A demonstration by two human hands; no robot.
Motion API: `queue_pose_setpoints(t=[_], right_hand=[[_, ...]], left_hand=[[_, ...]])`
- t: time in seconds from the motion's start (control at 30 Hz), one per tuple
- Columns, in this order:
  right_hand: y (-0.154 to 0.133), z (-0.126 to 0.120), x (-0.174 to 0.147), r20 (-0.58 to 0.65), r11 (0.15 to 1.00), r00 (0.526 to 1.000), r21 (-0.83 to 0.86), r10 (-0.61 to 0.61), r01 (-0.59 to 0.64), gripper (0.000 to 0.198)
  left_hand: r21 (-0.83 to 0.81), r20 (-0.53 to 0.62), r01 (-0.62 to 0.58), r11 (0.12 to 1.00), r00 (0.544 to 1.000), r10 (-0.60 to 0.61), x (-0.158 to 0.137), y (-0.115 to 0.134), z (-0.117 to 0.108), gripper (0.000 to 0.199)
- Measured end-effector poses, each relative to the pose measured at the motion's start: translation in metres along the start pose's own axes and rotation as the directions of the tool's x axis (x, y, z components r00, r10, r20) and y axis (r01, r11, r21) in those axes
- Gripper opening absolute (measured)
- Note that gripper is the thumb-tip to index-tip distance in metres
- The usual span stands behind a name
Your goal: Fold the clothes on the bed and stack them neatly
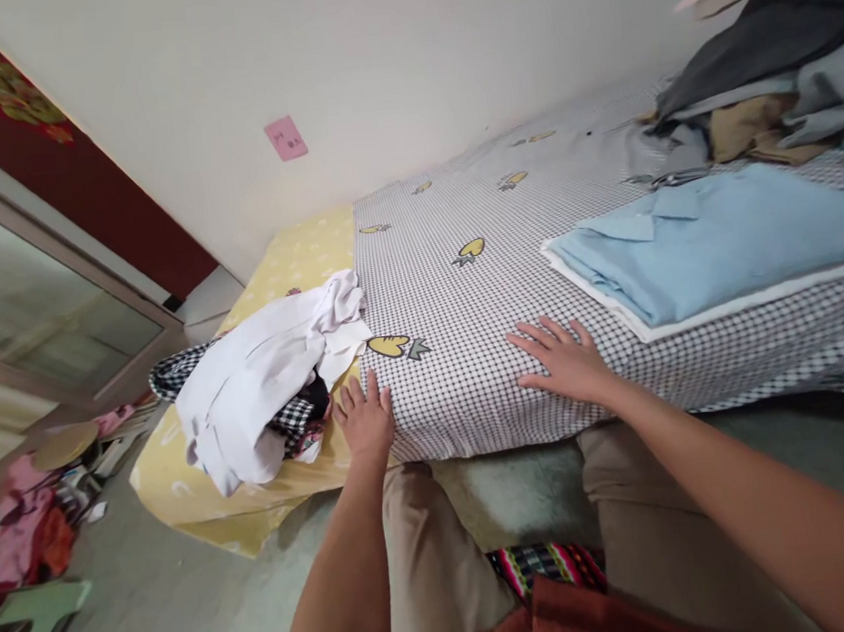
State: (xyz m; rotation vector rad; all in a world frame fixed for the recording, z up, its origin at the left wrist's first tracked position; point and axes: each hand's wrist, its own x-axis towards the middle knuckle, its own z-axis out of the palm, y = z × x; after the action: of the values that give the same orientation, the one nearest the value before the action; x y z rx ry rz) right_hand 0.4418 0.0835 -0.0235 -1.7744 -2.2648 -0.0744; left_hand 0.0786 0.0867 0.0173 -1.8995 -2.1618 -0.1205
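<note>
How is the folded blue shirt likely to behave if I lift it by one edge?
Probably floppy: the blue shirt looks like soft cloth, so its folds may fall open. It's likely light, lying in flat, thin-looking layers. It might slide over or drag the white layer beneath it.

Beside the right hand point(567, 366), the folded light-blue collared shirt point(739, 247) is smooth, matt cloth; beside the left hand point(367, 422), the heaped white garment point(245, 390) is creased, matt cloth.
</note>
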Motion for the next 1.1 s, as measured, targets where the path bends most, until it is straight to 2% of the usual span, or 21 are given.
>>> queue_pose_setpoints(t=[0.37, 0.5, 0.77, 0.97, 1.1], right_hand=[[0.006, 0.009, -0.004, -0.003, 0.999, 0.999, -0.031, -0.032, 0.032, 0.075], [0.008, 0.011, -0.004, 0.000, 0.999, 1.000, -0.022, -0.024, 0.024, 0.070], [0.011, 0.011, -0.001, 0.057, 1.000, 0.998, 0.028, 0.002, -0.004, 0.070], [0.011, 0.013, -0.001, 0.011, 0.999, 1.000, 0.034, 0.002, -0.003, 0.068], [0.009, 0.014, -0.009, 0.003, 0.999, 1.000, 0.037, 0.024, -0.024, 0.068]], left_hand=[[-0.071, -0.054, -0.046, 0.996, 0.998, 0.042, -0.024, -0.010, 0.017, 0.054], [-0.073, -0.099, -0.049, 0.996, 0.994, 0.042, -0.024, -0.013, 0.026, 0.053], [-0.108, -0.142, -0.077, 0.991, 0.988, 0.061, -0.024, -0.018, 0.029, 0.053], [-0.139, -0.170, -0.092, 0.986, 0.983, 0.068, -0.024, -0.017, 0.035, 0.052], [-0.130, -0.153, -0.084, 0.988, 0.986, 0.064, -0.023, -0.015, 0.032, 0.051]])
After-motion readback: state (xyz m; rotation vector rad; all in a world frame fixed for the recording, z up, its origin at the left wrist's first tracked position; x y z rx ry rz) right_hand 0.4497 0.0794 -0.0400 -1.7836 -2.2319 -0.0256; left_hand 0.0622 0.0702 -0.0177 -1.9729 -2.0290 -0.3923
